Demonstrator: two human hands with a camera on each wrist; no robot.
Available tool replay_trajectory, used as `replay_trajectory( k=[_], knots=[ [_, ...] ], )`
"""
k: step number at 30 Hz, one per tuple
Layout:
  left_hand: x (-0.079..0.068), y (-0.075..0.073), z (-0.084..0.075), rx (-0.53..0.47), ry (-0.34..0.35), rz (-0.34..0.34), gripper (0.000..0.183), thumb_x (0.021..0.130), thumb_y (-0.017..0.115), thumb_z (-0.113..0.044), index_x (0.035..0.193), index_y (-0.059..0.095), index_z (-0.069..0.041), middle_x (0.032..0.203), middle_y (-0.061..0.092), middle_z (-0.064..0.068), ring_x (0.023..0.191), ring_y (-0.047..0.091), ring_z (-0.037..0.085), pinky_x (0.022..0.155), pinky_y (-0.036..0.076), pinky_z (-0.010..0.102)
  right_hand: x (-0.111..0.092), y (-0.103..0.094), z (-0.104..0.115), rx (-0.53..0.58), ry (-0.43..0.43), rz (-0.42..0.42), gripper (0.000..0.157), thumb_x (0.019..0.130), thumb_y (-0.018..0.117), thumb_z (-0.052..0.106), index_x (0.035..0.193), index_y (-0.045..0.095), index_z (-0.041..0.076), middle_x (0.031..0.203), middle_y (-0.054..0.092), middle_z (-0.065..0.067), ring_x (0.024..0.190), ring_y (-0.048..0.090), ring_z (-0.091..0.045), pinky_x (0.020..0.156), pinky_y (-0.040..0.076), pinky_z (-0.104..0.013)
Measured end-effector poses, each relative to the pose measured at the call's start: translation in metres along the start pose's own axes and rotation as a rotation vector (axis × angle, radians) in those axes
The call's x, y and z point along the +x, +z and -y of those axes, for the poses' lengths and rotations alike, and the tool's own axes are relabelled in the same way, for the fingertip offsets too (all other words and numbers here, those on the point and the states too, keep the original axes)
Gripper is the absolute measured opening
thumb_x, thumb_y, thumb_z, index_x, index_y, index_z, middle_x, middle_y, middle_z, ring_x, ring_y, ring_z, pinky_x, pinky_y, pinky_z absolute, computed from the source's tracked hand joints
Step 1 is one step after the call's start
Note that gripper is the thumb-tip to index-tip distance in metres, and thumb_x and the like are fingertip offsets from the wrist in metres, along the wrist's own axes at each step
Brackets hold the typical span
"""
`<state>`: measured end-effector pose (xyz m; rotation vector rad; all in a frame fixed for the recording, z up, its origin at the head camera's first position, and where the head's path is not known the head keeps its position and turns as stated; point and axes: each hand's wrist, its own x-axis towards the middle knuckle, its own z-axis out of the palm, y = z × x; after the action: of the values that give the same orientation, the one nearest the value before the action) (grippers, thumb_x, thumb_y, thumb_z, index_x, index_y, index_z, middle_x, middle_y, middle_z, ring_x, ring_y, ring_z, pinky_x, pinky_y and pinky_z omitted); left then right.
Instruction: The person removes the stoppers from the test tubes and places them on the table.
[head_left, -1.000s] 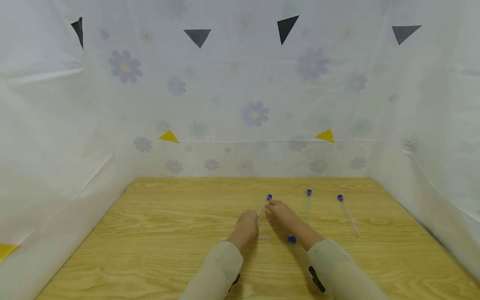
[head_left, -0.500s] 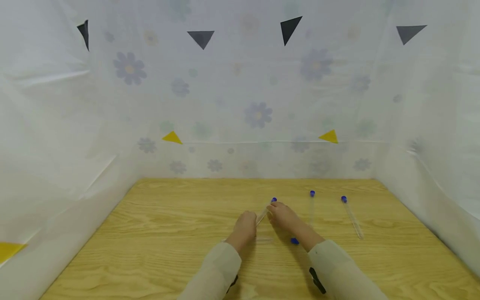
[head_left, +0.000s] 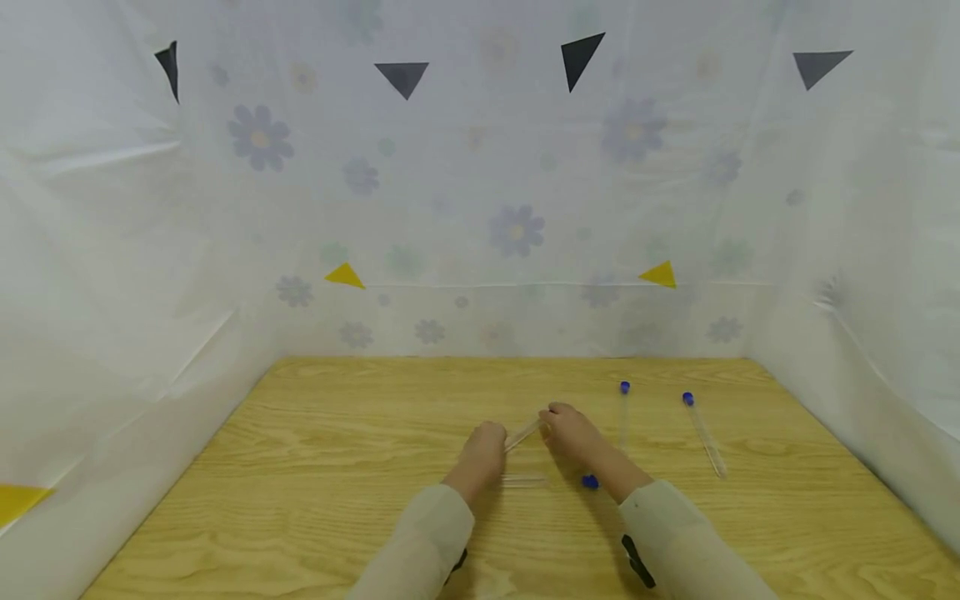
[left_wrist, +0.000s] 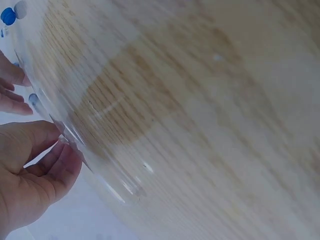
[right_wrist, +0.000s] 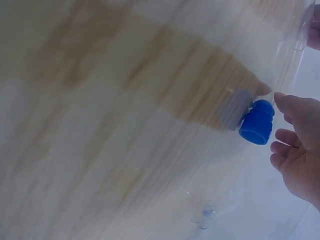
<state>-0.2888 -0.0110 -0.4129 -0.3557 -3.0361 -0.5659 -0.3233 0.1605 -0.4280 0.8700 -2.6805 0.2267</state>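
Between both hands a clear test tube (head_left: 523,434) slants above the wooden table. My left hand (head_left: 482,454) pinches its lower left end; in the left wrist view the thumb and fingers of the left hand (left_wrist: 42,167) meet on clear plastic. At the upper right end my right hand (head_left: 573,435) grips the tube with curled fingers, which hide that end and its blue cap. A second clear tube (head_left: 525,481) lies on the table by the left wrist. A loose blue cap (head_left: 590,482) rests under the right forearm, large in the right wrist view as the blue cap (right_wrist: 257,122).
Two blue-capped tubes lie to the right: a nearer-middle tube (head_left: 624,417), partly behind the right hand, and a far-right tube (head_left: 707,437). The wooden table (head_left: 315,483) is enclosed by white flowered sheeting (head_left: 450,183) at the back and sides.
The right hand has moved onto the tube's capped end, and the blue cap there has gone from sight. The tube has tilted flatter, and the left hand has shifted slightly left and nearer.
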Motion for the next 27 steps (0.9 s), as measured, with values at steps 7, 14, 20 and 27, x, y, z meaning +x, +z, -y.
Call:
replay_trajectory(
  k=[7, 14, 20, 27],
  knots=[
    [0.002, 0.000, 0.006, 0.033, 0.013, 0.016, 0.009, 0.076, 0.066, 0.008, 0.078, 0.063, 0.000, 0.077, 0.061, 0.011, 0.069, 0.060, 0.020, 0.060, 0.052, 0.027, -0.003, -0.001, 0.000, 0.059, 0.058, 0.032, 0.029, 0.074, 0.073, -0.002, 0.101, 0.062, -0.005, 0.092, 0.059, -0.016, 0.084, 0.059, -0.029, 0.070, 0.053, -0.037],
    [0.001, -0.003, 0.010, 0.068, 0.055, 0.000, 0.010, 0.076, 0.066, 0.009, 0.075, 0.063, 0.000, 0.077, 0.062, 0.011, 0.070, 0.059, 0.019, 0.060, 0.051, 0.027, -0.004, -0.004, -0.001, 0.145, 0.082, 0.072, 0.027, 0.079, 0.067, -0.003, 0.104, 0.061, -0.009, 0.105, 0.060, -0.024, 0.098, 0.059, -0.038, 0.081, 0.053, -0.044],
    [0.002, -0.003, 0.014, 0.098, 0.086, -0.013, 0.011, 0.076, 0.063, 0.009, 0.072, 0.063, -0.001, 0.076, 0.064, 0.011, 0.070, 0.060, 0.019, 0.060, 0.051, 0.028, -0.006, -0.003, -0.004, 0.112, 0.047, 0.018, 0.016, 0.079, 0.065, -0.005, 0.095, 0.064, -0.007, 0.091, 0.061, -0.017, 0.085, 0.059, -0.032, 0.072, 0.054, -0.039],
    [0.002, -0.003, 0.019, 0.143, 0.114, -0.051, 0.013, 0.076, 0.063, 0.006, 0.067, 0.060, -0.004, 0.073, 0.062, 0.010, 0.070, 0.061, 0.022, 0.059, 0.052, 0.029, -0.007, -0.004, -0.005, 0.068, 0.087, 0.052, 0.005, 0.080, 0.065, -0.004, 0.084, 0.063, -0.005, 0.077, 0.054, -0.012, 0.072, 0.053, -0.024, 0.062, 0.049, -0.035]
  ],
)
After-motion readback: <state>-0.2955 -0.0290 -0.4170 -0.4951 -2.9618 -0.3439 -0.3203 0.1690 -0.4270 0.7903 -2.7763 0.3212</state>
